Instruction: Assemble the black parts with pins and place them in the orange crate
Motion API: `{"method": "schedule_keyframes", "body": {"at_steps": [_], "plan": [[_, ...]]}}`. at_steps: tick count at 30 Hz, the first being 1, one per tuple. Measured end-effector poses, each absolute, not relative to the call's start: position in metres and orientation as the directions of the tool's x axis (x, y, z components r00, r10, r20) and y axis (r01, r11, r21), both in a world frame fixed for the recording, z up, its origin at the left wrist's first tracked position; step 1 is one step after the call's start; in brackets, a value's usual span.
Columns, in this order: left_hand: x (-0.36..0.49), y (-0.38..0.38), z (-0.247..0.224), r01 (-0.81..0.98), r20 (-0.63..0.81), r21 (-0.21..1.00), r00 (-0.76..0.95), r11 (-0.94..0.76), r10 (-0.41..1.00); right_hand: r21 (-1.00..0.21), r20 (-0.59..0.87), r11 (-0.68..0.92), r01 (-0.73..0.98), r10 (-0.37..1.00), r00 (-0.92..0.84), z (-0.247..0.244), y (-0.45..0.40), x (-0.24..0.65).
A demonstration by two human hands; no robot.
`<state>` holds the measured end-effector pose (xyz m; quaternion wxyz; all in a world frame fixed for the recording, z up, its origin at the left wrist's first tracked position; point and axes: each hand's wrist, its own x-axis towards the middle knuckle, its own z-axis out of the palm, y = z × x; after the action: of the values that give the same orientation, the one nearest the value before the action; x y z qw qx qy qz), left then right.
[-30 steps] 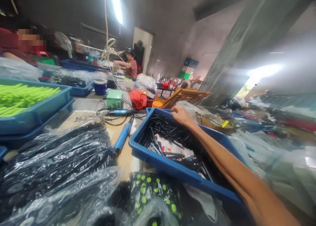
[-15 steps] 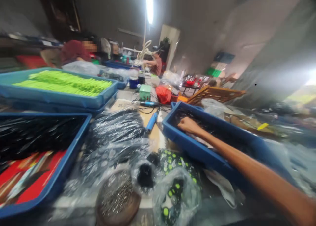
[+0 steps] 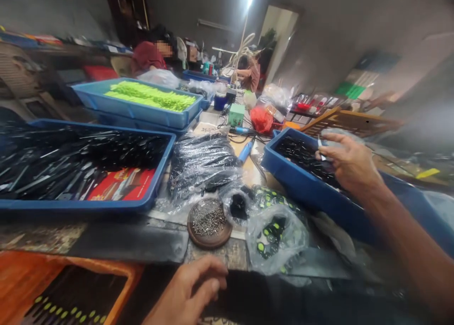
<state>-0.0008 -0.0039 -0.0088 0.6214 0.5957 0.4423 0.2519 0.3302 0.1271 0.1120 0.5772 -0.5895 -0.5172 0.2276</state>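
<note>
My right hand [image 3: 349, 162] is raised over the right blue bin [image 3: 283, 171], its thumb and fingers pinched on a small pale strip whose exact kind is unclear. Many dark, thin pieces [image 3: 301, 157] lie in that bin. At the near edge of the bench, my left hand [image 3: 195, 287] is held with its fingers loosely curved, apart from the thumb, and nothing visible in it. Just beyond it sits a round brown dish [image 3: 209, 242] of small metal screws [image 3: 209, 216]. Beside the dish, an open plastic bag [image 3: 298, 235] contains black pieces with lime-green spots.
A large blue tray [image 3: 161, 173] at left holds dark pieces and a red card [image 3: 124, 183]. Behind it stands a tray [image 3: 191, 119] of lime-green pieces. An orange crate [image 3: 131, 277] is at lower left. A blue tool [image 3: 246, 151] lies mid-bench. Two people sit farther back.
My right hand has lifted out of the right bin and now pinches a pale strip. My left hand has come into view at the bottom. The view has shifted left and downward.
</note>
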Motion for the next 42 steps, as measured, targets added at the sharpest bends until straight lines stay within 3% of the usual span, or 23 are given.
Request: {"method": "schedule_keyframes", "body": {"at_steps": [4, 7, 11, 15, 18, 21, 25, 31, 42], "plan": [[-0.001, -0.012, -0.014, 0.200, -0.181, 0.976, 0.504, 0.090, 0.844, -0.970, 0.239, 0.214, 0.114, 0.923, 0.301, 0.106, 0.065, 0.278], [-0.002, -0.021, -0.016, 0.200, -0.133, 0.978, 0.432, 0.049, 0.892, -0.984, 0.095, 0.118, -0.135, 0.982, 0.163, 0.088, 0.021, 0.237], [-0.009, -0.038, -0.019, 0.096, -0.023, 0.995, 0.229, 0.001, 0.973, -0.897, -0.019, -0.041, -0.440, 0.998, -0.055, 0.050, -0.021, 0.186], [-0.016, -0.045, -0.018, 0.127, 0.199, 0.967, 0.158, -0.220, 0.967, -0.829, -0.125, -0.171, -0.533, 0.985, -0.123, 0.010, -0.039, 0.143], [-0.015, -0.042, -0.021, 0.132, 0.349, 0.919, 0.163, -0.371, 0.923, -0.844, -0.152, -0.206, -0.495, 0.977, -0.146, -0.007, -0.044, 0.125], [-0.013, -0.035, -0.031, 0.120, 0.366, 0.909, 0.224, -0.399, 0.903, -0.854, -0.212, -0.263, -0.449, 0.964, -0.161, -0.013, -0.047, 0.120], [-0.014, -0.033, -0.040, 0.154, 0.187, 0.966, 0.149, -0.210, 0.971, -0.889, -0.237, -0.285, -0.359, 0.956, -0.172, -0.016, -0.052, 0.120], [-0.017, -0.037, -0.030, 0.006, -0.264, 0.965, 0.043, 0.264, 0.964, -0.987, -0.163, -0.163, 0.014, 0.978, -0.130, -0.023, -0.056, 0.127], [-0.010, -0.037, -0.029, -0.197, -0.279, 0.920, 0.280, 0.340, 0.918, -0.976, 0.073, 0.014, 0.216, 0.961, 0.266, -0.005, -0.036, 0.185]]}}
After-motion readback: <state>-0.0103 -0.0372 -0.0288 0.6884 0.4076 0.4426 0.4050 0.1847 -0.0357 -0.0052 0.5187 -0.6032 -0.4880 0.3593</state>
